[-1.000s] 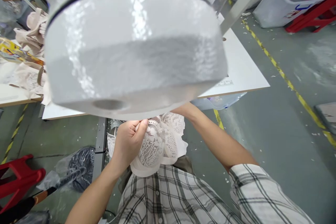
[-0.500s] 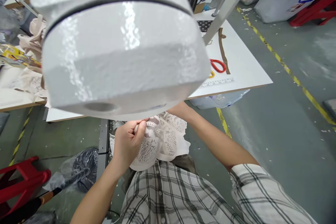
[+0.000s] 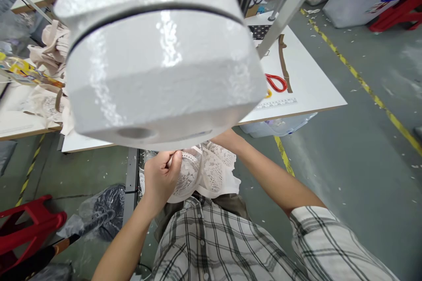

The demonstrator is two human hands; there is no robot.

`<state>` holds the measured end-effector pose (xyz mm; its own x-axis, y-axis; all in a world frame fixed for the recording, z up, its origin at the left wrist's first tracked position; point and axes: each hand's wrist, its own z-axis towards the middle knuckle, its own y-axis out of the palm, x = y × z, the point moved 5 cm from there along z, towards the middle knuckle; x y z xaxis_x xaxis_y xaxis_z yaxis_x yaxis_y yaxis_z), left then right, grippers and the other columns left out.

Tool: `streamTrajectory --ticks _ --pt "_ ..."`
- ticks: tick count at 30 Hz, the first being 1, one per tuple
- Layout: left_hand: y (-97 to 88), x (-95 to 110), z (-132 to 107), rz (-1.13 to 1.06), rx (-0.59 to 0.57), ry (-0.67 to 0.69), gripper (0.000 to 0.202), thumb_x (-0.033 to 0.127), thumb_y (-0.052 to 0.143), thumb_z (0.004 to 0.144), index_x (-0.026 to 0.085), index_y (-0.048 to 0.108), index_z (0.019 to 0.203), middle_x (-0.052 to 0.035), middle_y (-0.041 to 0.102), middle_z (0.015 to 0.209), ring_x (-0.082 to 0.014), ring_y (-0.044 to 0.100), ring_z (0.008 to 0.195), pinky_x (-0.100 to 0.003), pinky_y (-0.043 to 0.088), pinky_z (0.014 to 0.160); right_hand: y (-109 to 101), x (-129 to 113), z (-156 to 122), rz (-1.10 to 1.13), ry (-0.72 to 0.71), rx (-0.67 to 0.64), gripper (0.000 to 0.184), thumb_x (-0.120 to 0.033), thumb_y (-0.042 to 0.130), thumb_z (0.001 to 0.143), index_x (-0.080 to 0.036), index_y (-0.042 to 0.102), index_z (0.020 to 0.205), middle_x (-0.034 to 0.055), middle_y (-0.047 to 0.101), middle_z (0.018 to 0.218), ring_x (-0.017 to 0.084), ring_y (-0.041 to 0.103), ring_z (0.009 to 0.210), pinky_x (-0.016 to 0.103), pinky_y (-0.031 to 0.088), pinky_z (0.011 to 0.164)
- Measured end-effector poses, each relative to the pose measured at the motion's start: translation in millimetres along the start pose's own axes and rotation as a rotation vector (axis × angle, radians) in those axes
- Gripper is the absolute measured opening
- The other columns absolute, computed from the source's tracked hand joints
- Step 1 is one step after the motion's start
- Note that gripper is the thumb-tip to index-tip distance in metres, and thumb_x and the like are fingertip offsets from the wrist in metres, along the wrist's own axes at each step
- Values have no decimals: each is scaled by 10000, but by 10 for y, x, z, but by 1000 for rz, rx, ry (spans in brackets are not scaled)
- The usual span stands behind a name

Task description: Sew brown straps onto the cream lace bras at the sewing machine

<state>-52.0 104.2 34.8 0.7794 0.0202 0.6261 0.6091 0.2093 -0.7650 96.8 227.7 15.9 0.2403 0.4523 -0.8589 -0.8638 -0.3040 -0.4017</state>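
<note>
A white lace bra [image 3: 212, 173] hangs at the table's front edge, just above my lap. My left hand [image 3: 162, 173] is closed on its left cup edge, thumb laid on top and fingers curled beneath. My right hand [image 3: 226, 139] reaches under the sewing machine head [image 3: 165, 74]; only its wrist and back part show, and the fingers are hidden. The big white machine head covers the upper middle of the view and the garment's far end.
On the white table [image 3: 313, 83] lie red-handled scissors [image 3: 277, 83], a clear ruler [image 3: 277, 103] and a brown strip [image 3: 284, 63]. Beige garments [image 3: 52, 48] are heaped at left. Below stand a red stool [image 3: 29, 228] and a bin [image 3: 277, 125].
The bra's lower edge has risen slightly, and its left cup has shifted under my left hand. My view has moved a little; both hands stay nearly in place.
</note>
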Motion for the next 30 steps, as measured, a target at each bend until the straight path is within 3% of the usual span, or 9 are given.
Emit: streamTrajectory --ticks 7,12,15,19,22,25,30 --pt "-1 -49 -15 -58 6 24 238 294 537 933 187 748 957 20 626 596 -96 520 512 -206 389 528 37 13 14 -14 -1 16 23 -195 565 786 -216 572 780 49 599 879 220 570 843 363 484 763" --pt "6 -91 -34 -45 34 46 235 311 548 934 182 724 1022 72 420 494 -91 404 461 -213 345 501 54 41 11 -20 16 44 29 -215 562 797 -210 574 771 42 599 868 213 568 840 364 484 765" --pt "22 -94 -53 -50 15 46 243 314 546 935 189 712 1060 67 472 512 -90 405 453 -212 351 495 35 32 -29 -9 -9 55 123 -293 567 836 -204 560 753 40 592 840 203 562 817 347 473 745" --pt "45 -51 -91 -60 -58 104 250 299 520 951 216 697 1106 -29 724 831 -122 612 634 -220 463 597 -5 19 -106 7 -7 33 204 -359 541 875 -203 541 744 30 583 794 182 535 748 318 452 690" --pt "-3 38 -149 62 84 244 238 272 540 934 201 682 1112 -83 712 971 -192 651 878 -300 503 791 -21 7 -135 28 3 20 190 -341 544 870 -201 541 741 27 580 778 178 529 748 307 443 690" --pt "17 198 -265 230 243 405 279 238 614 883 183 655 1153 -122 678 1086 -241 614 1008 -380 451 913 -9 3 -135 19 22 14 176 -305 540 859 -200 524 719 25 568 768 174 516 740 302 426 681" --pt "235 396 -395 384 149 456 436 261 627 883 141 589 1301 -165 656 1215 -295 574 1094 -415 388 962 14 18 -129 -25 43 41 162 -313 536 856 -197 515 746 22 558 820 157 496 725 302 417 680"
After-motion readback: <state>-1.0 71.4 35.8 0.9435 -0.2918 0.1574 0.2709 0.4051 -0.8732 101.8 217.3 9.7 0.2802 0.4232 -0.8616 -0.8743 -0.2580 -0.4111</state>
